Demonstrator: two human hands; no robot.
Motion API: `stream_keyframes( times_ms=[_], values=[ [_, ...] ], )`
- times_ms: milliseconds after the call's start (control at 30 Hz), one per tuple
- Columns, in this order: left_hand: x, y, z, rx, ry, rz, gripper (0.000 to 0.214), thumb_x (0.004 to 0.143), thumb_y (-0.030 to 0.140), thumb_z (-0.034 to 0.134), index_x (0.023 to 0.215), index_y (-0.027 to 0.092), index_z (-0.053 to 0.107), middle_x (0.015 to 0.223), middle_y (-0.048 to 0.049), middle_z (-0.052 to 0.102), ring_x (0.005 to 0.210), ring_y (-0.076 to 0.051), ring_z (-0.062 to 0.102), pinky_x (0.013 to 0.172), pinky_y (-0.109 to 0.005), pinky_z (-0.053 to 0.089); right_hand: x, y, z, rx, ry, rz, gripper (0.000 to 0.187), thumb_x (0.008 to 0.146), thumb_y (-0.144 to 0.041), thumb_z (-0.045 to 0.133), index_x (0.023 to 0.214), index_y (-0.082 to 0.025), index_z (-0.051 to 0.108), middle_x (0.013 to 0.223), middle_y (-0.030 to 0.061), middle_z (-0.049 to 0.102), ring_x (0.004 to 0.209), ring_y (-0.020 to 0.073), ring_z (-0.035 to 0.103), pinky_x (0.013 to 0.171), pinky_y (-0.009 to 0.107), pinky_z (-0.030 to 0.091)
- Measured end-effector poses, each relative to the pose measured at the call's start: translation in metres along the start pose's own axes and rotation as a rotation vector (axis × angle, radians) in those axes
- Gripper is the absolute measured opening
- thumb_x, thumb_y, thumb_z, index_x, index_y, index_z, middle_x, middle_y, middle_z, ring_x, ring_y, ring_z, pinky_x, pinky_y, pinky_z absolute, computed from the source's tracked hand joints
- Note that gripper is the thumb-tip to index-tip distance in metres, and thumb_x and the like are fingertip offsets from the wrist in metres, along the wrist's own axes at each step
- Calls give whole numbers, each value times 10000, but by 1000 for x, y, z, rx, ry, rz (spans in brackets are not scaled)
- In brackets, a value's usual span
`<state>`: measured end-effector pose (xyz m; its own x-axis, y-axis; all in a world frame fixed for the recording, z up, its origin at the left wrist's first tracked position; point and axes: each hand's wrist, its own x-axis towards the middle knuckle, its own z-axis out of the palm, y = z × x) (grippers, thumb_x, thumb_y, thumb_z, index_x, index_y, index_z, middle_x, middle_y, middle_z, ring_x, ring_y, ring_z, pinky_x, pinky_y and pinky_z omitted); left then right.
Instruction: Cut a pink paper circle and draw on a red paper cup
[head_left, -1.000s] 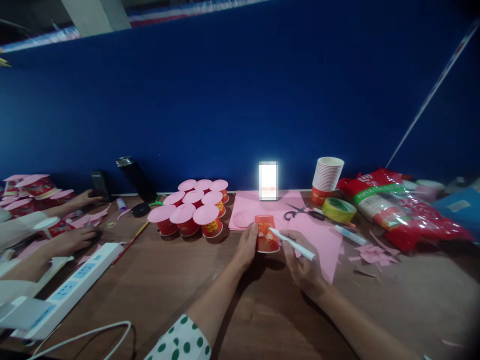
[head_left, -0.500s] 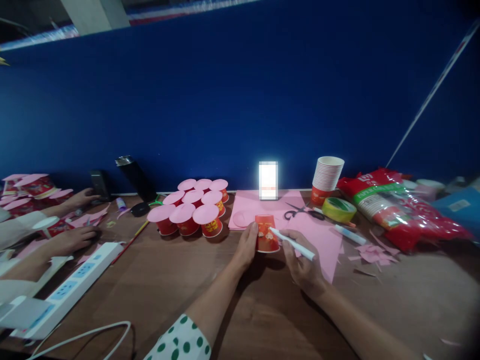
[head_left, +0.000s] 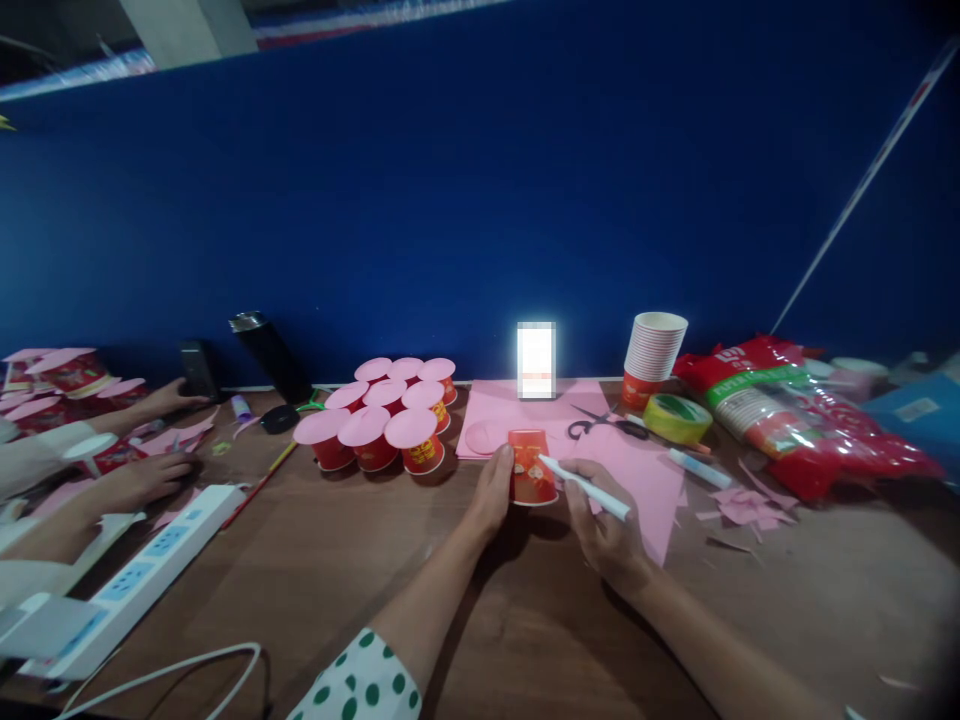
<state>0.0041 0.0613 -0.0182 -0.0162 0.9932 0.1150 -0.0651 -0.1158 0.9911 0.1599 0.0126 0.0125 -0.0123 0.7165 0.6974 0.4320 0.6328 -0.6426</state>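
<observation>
A red paper cup [head_left: 534, 468], turned bottom up with its rim toward me, is gripped at its left side by my left hand [head_left: 492, 492]. My right hand [head_left: 606, 530] is closed round a white marker pen [head_left: 592, 488], its tip against or very close to the cup's upper right side. Behind the cup lie pink paper sheets [head_left: 510, 405] with a cut pink disc [head_left: 484, 437] on them. Black-handled scissors [head_left: 607, 424] rest on the paper, just beyond my right hand.
Several red cups topped with pink discs [head_left: 411, 428] stand left of my hands. At the back right are a stack of paper cups [head_left: 655, 350], yellow tape [head_left: 677, 419] and a red plastic bag [head_left: 780, 410]. A power strip [head_left: 142, 575] and a co-worker's hands [head_left: 146, 482] are at left.
The cup and my left hand have shifted very slightly left. The marker and my right hand look almost still.
</observation>
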Motion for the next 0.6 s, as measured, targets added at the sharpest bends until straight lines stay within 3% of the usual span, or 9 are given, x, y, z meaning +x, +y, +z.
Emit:
stream_keyframes(
  times_ms=[600],
  values=[
    [-1,2,1,-41,-13,-13,486,834,592,477,884,139,646,937,-80,678,905,-217,577,862,-332,439,0,0,0,2,2,19,160,922,-238,470,1032,-192,577,932,72,655,861,206,636,753,337,533]
  ],
)
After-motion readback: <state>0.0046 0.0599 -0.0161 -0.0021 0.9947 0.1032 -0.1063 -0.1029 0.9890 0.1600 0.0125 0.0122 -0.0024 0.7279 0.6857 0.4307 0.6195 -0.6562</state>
